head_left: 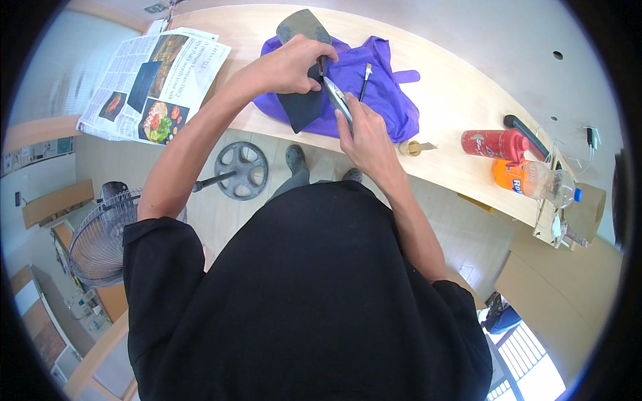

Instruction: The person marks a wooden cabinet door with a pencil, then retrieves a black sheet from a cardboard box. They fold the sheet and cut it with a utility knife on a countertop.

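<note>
My left hand [297,65] is closed, thumb and fingers pinching a dark, flexible-looking sheet. One part of the sheet, greyish [302,25], sticks up beyond the knuckles; a black pointed part [301,107] hangs below the hand. My right hand [366,134] grips a slim silver tool [336,99] that looks like a utility knife. Its tip meets the sheet's edge beside my left fingertips, where the exact contact is hidden. Under both lies a crumpled purple cloth [394,110]. A thin brush [366,81] with a black handle and pale tip rests on it, just beyond my right hand.
Folded newspaper [160,83] overhangs the table [441,100] at left. Near the front edge sits a small round tan container [409,148]. At right lie a red bottle [491,144] and an orange drink bottle [528,179]. A standing fan [107,234] is low left.
</note>
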The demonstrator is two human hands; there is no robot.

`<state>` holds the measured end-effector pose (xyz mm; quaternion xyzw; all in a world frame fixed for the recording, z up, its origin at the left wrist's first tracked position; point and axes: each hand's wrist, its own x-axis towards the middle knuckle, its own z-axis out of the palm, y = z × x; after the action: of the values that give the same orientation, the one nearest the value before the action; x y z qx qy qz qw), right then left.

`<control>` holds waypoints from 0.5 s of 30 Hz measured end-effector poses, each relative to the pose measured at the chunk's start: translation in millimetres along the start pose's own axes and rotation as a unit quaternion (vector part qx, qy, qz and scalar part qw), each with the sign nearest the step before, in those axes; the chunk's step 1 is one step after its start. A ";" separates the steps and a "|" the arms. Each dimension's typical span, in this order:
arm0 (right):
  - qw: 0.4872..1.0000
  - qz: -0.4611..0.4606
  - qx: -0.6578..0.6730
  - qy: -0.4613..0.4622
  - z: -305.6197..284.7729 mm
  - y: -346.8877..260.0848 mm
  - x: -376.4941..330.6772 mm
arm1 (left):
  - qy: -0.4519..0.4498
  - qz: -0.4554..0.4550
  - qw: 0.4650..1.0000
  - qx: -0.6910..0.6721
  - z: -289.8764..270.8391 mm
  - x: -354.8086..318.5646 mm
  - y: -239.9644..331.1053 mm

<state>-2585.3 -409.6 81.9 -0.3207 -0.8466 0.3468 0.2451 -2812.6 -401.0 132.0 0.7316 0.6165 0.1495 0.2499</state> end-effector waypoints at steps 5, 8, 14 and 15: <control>1.000 0.003 -0.011 -0.024 -4.0 -4.2 6.5 | -0.031 0.016 0.999 0.031 2.6 -0.7 -3.8; 0.999 -0.007 -0.034 -0.021 0.0 -1.9 7.2 | -0.029 0.014 0.997 0.070 -2.2 -5.1 3.9; 0.997 -0.013 -0.068 -0.020 3.8 -3.3 5.1 | -0.039 -0.009 0.998 0.049 -3.6 -0.1 -7.5; 0.997 -0.018 -0.069 -0.018 3.8 -2.5 4.6 | -0.021 0.005 0.999 0.050 -1.9 -2.2 -10.2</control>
<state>-2591.7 -409.4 82.3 -0.3156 -0.8785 0.2884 0.2133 -2822.5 -401.6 128.2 0.7495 0.6137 0.1044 0.2255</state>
